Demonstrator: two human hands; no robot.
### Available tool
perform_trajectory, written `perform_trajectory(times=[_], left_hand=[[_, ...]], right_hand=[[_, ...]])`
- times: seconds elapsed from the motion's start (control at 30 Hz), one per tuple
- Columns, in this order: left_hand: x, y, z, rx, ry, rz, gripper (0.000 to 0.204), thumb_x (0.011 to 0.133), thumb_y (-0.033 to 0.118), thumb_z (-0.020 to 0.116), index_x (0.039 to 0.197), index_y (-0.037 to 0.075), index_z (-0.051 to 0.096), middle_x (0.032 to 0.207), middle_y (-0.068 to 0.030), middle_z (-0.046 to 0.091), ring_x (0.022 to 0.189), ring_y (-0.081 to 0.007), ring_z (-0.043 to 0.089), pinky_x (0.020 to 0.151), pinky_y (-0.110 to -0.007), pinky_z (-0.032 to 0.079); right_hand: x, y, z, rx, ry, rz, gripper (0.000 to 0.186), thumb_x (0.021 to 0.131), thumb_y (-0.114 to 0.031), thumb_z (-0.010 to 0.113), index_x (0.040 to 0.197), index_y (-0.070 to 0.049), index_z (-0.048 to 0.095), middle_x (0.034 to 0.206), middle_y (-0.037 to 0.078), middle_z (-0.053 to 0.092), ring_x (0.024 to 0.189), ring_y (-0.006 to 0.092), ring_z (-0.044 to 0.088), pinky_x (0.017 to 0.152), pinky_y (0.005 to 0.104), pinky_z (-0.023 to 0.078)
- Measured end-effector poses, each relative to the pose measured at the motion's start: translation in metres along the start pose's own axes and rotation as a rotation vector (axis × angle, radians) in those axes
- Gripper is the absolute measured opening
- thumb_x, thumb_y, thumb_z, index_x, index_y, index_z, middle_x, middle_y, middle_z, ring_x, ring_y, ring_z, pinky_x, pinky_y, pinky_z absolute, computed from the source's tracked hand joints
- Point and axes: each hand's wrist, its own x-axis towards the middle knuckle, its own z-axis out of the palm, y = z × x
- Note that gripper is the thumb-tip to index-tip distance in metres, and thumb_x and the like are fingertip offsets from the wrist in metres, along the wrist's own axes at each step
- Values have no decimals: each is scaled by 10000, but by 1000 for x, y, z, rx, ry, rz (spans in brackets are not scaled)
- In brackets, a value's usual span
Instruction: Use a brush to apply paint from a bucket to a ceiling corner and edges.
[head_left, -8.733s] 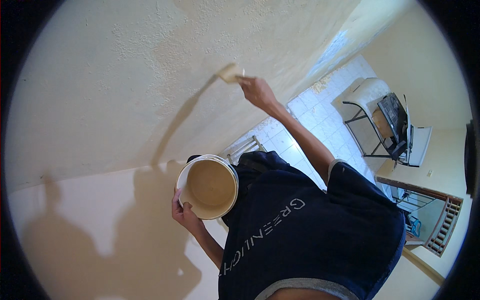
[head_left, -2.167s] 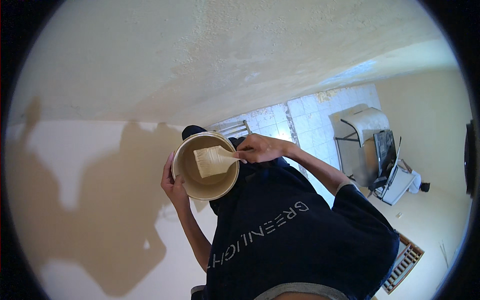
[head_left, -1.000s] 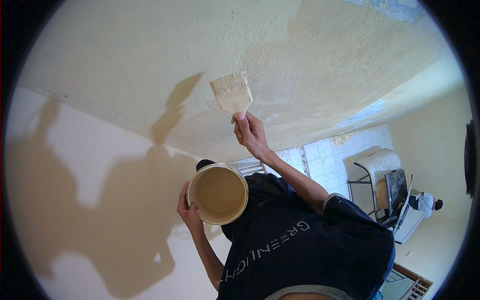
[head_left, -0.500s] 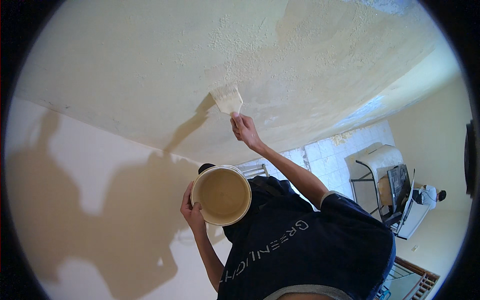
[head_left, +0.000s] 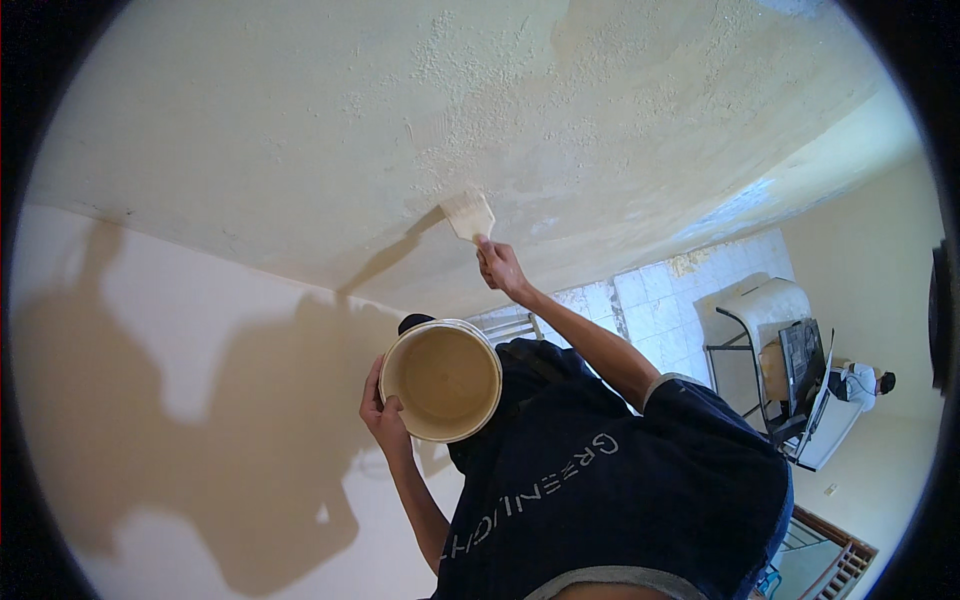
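1. Brush (head_left: 468,214): wide, flat, pale bristles pressed against the textured ceiling (head_left: 300,130), handle end gripped from below.
2. Right hand (head_left: 498,266): fingers closed round the brush handle, arm stretched upward toward the ceiling.
3. Bucket (head_left: 441,379): round, cream-coloured, its open mouth faces the camera; inside looks coated in the same beige tone. It sits below and left of the brush, well apart from it.
4. Left hand (head_left: 381,415): clasps the bucket at its left rim, thumb over the edge, fingers behind the wall.
5. Ceiling: rough stipple around the brush, with smoother, patchier areas to the right of it.
6. Wall (head_left: 150,420): plain cream, carries the dark shadow of the person and raised arm.
7. Background, right: tiled floor (head_left: 670,300), a white appliance on a metal stand (head_left: 770,320), a wooden railing (head_left: 835,560) at lower right.
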Motion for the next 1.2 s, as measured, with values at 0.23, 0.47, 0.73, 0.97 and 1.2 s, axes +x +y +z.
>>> perform_trajectory(times=[0.23, 0.47, 0.73, 0.97, 1.2], left_hand=[[-4, -3, -4, 27, 46, 6, 674, 616, -58, 399, 1274, -69, 543, 1266, -184, 586, 1194, -270, 554, 1055, -370, 396], [-4, -4, -3, -29, 20, -16, 673, 623, -66, 397, 1281, -67, 539, 1280, -176, 579, 1204, -261, 546, 1050, -358, 395], [-4, -9, -2, -6, 39, -20, 686, 613, -82, 389, 1284, -69, 536, 1271, -188, 581, 1217, -262, 535, 1057, -358, 387], [-6, 8, 2, 15, 0, 21, 684, 613, -80, 388, 1282, -74, 533, 1271, -187, 581, 1224, -263, 529, 1067, -354, 377], [-5, 4, 0, 17, 31, 13, 692, 611, -74, 393, 1288, -60, 536, 1259, -184, 588, 1192, -259, 551, 1051, -351, 394]], right_hand=[[1, -45, 12, -55, 18, -245, 500, 1008, -473, 416, 670, -105, 441, 540, -54, 382, 444, 51, 347, 392, 241, 290], [35, -9, 2, -208, 93, -192, 556, 993, -516, 419, 625, -99, 425, 514, -33, 394, 454, 61, 383, 396, 246, 301], [4, 13, 11, -270, 52, -154, 608, 997, -516, 402, 623, -41, 465, 532, -19, 393, 512, 77, 395, 453, 284, 340], [49, -14, 38, -312, 118, -500, 614, 1006, -486, 398, 649, 7, 484, 545, 39, 416, 529, 120, 410, 474, 359, 360], [-4, 44, 23, -335, 84, -127, 579, 1006, -480, 400, 641, -33, 453, 527, 3, 397, 469, 87, 378, 418, 303, 322]])
